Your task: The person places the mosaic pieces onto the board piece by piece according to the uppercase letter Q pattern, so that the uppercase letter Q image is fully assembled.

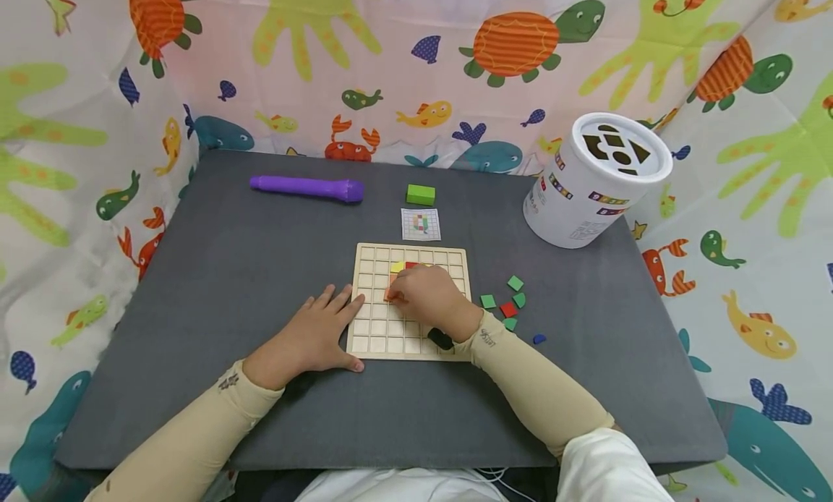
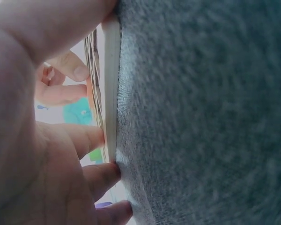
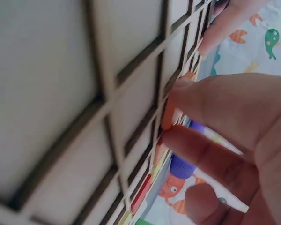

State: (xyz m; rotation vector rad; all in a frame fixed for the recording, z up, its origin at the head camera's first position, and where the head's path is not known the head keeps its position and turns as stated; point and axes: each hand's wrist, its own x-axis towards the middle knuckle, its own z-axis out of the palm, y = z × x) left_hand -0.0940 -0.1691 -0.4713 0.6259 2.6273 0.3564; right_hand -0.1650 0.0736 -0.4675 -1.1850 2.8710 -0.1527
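A wooden grid board (image 1: 369,330) lies on the grey table. My right hand (image 1: 432,296) is over its middle, thumb and forefinger pinching an orange tile (image 3: 169,112) against one of the squares. Just beyond those fingertips, a yellow tile (image 1: 397,267) and a red tile (image 1: 411,265) sit in the grid; the hand hides some squares around them. My left hand (image 1: 315,337) is spread at the board's left side, its fingertips at the edge and its thumb by the near corner. In the left wrist view, its fingers (image 2: 100,180) reach along the board's side.
Right of the board lie several loose green tiles (image 1: 488,301), a red tile (image 1: 508,310) and a small blue piece (image 1: 539,339). Behind it are a patterned card (image 1: 421,225) and a green block (image 1: 420,194). A purple tube (image 1: 306,188) lies back left; a white tub (image 1: 573,198) stands back right.
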